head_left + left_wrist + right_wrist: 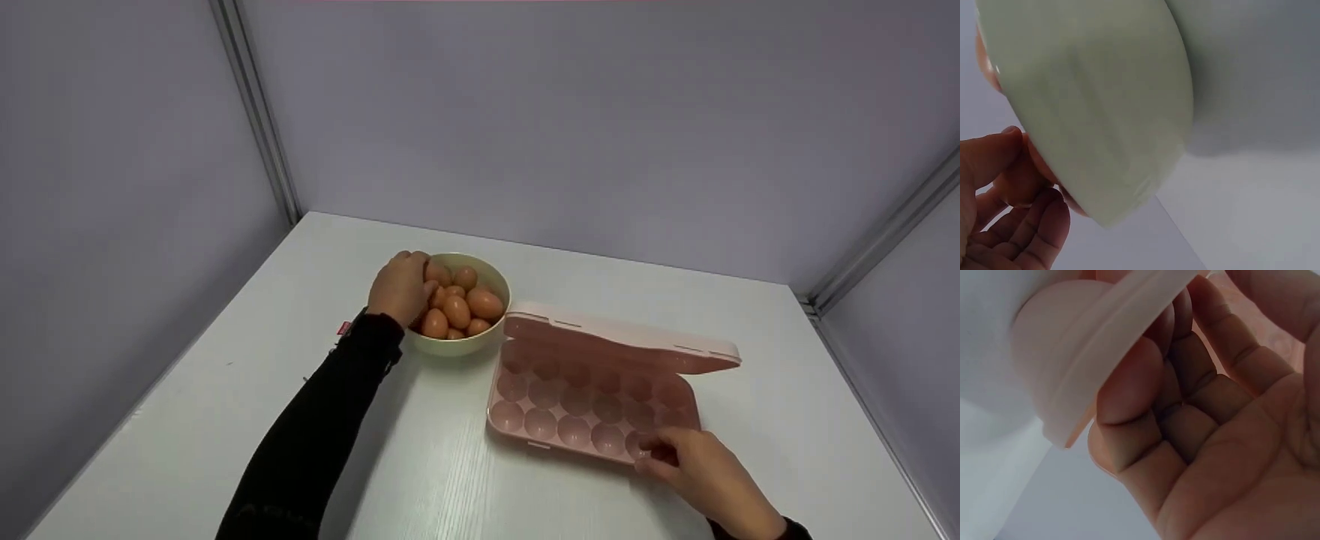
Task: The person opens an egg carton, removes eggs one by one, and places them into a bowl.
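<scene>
Brown eggs [456, 311] fill a pale green bowl [450, 347] left of the table's middle. My left hand [402, 289] reaches over the bowl's left rim. In the left wrist view its thumb and fingers pinch an egg [1021, 180] right at that rim. Right of the bowl lies a pink egg carton [551, 442] with rows of bare round cups. Its hinged lid [637, 334] stands partly raised at the back. My right hand [701, 472] is at the carton's front right corner. Its curled fingers [1129, 382] grip the rim and reach inside it.
The white table [420, 465] meets a grey back wall [555, 135] and side panels. Metal posts [259, 112] mark the corners. A small red tag [344, 328] shows beside the left sleeve [315, 435].
</scene>
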A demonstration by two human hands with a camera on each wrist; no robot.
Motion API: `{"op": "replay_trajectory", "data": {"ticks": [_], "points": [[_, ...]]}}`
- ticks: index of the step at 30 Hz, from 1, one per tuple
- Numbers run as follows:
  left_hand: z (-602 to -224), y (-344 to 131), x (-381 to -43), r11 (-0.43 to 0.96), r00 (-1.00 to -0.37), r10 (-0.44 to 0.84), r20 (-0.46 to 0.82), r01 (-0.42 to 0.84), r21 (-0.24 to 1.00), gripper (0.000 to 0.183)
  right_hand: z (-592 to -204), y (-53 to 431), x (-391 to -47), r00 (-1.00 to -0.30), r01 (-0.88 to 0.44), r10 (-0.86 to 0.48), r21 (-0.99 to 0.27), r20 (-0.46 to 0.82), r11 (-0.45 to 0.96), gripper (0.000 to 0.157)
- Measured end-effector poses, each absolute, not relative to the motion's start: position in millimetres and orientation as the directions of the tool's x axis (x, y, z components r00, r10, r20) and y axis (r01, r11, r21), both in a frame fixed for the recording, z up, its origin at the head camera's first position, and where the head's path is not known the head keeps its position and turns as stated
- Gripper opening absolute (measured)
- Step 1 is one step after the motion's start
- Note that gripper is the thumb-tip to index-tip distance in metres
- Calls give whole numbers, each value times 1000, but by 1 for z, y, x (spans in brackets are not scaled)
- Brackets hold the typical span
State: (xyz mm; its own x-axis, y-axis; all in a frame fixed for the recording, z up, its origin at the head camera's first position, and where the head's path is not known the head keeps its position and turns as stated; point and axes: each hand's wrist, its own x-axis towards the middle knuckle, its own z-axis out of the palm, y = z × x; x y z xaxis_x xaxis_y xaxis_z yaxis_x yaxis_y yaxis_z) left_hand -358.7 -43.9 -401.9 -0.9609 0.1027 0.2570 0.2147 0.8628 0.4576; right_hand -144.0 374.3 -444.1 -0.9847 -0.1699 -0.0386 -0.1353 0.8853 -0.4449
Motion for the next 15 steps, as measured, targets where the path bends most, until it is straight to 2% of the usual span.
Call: {"op": "replay_trajectory", "data": {"ticks": [6, 15], "points": [[-403, -33, -374, 899, -961, 93, 262, 194, 392, 25, -444, 374, -142, -983, -128, -172, -461, -56, 878, 19], [-410, -20, -382, 933, -952, 83, 294, 178, 314, 17, -446, 375, -141, -980, -144, -190, -461, -54, 876, 19]]}}
